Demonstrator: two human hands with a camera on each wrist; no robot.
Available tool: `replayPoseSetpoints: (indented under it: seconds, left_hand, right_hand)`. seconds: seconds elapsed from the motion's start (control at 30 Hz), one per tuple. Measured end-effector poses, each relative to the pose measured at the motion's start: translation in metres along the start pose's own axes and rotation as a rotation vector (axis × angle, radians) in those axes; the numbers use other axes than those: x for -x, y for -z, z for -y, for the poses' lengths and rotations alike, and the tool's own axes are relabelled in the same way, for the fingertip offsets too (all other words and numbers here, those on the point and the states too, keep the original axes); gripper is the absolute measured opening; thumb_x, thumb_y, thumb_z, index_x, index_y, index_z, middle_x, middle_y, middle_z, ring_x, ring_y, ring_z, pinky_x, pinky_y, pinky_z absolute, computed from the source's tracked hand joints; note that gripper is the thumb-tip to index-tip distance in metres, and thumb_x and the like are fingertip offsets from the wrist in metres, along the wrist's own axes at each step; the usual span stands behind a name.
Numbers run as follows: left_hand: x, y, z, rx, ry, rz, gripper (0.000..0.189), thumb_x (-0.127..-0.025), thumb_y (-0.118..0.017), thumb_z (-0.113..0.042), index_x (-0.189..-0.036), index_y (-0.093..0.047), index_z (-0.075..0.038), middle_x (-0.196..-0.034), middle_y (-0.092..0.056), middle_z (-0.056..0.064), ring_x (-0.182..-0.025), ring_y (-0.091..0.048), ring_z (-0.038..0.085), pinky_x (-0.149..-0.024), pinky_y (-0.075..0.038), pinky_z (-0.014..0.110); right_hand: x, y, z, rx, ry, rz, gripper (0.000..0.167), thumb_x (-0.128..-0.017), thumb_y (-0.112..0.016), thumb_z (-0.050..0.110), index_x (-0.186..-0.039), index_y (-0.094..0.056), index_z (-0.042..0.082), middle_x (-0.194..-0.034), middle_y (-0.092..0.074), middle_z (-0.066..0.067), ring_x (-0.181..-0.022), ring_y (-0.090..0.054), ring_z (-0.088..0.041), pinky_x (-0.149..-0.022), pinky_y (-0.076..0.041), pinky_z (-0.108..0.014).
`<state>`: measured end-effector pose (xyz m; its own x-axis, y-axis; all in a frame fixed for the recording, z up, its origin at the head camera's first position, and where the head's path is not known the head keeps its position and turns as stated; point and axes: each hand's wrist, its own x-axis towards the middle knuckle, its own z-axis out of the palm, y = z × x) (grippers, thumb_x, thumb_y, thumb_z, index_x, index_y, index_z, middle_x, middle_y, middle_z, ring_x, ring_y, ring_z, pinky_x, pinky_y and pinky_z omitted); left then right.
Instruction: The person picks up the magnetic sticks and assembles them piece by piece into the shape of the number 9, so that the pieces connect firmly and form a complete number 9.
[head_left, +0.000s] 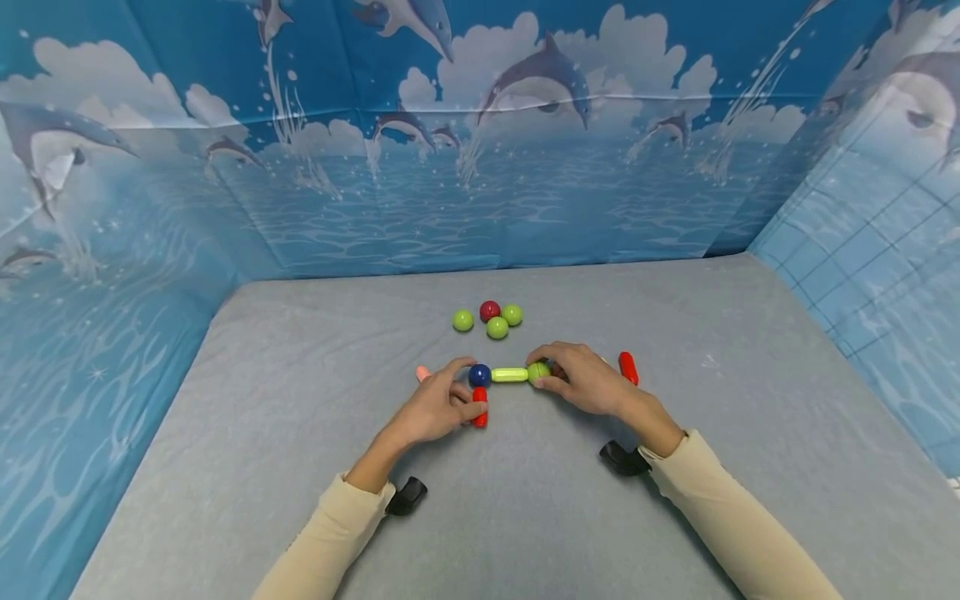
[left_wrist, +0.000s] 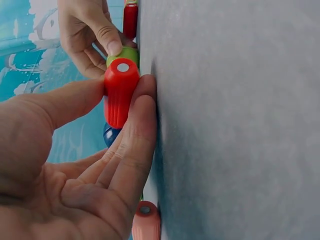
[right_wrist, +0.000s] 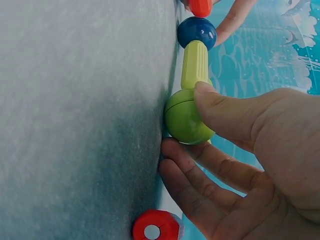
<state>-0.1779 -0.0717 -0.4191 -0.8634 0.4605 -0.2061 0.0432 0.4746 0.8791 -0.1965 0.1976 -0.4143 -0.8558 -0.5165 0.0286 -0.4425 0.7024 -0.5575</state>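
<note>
Well inside table (head_left: 540, 517) edges | left hand (head_left: 437, 406): red rod (left_wrist: 119, 100) | right hand (head_left: 590, 380): green ball (right_wrist: 182, 120)

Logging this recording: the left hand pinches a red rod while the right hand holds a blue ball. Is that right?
Not quite: the right hand holds a green ball, not a blue one, as the right wrist view shows. The left hand does pinch a red rod.

The blue ball (head_left: 480, 376) looks smooth, glossy plastic, the lime rod (right_wrist: 194, 66) ribbed plastic, the grey cloth (head_left: 525, 517) matt
</note>
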Motion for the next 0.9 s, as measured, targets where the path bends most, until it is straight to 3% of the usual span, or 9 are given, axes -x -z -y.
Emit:
replayPoseSetpoints:
  seconds: [0.27,0.9]
  left_hand:
    - [-0.0024,-0.0032,0.0034,-0.005,-0.021,-0.020,0.069,-0.093,-0.073,-0.018,-0.151,-0.037,-0.007,-0.094,-0.071,0.005,-0.072,-0.067,0.015,-0.068,-0.052,0.030]
    - [-0.0019,-0.0052,0.0015,-0.008,0.013,-0.030,0.062,-0.096,-0.069,-0.021,-0.149,-0.038,-0.010,-0.095,-0.069,0.005,-0.074,-0.066,0.014,-0.069,-0.051,0.030]
  right_hand:
    - [0.0004,0.0003,0.0006,0.011,0.000,0.002,0.031,-0.095,-0.070,0.019,-0.124,-0.067,0.008,-0.115,-0.068,-0.005,-0.084,-0.056,-0.014,-0.078,-0.049,-0.033]
    - [-0.0013,0.0047,-0.0002,-0.016,-0.003,0.042,0.033,-0.094,-0.072,0.019,-0.125,-0.066,0.008,-0.113,-0.067,-0.005,-0.083,-0.055,-0.015,-0.076,-0.050,-0.032]
